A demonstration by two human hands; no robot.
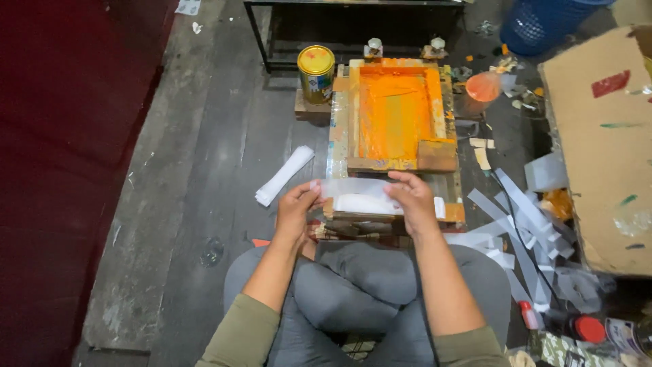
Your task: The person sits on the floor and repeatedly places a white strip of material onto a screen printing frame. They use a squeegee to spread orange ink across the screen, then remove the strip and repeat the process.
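Strip: thin translucent white plastic strip (354, 188), long axis running left to right, flat, stretched between both hands just in front of the orange-inked wooden screen-printing frame (397, 115).
Left hand (295, 211): forearm angled up from the lap, grip closed, pinching the strip's left end between thumb and fingertips.
Right hand (413, 200): palm down, fingers curled, grip closed on the strip's right end.
Strip to grips: spans the gap between them, above a white folded piece (360, 204) on the frame's near edge.
Surroundings: rolled white sheet (284, 175) on the wooden floor at left; yellow-lidded tin can (316, 71) behind; cut grey strips (523, 224) at right.
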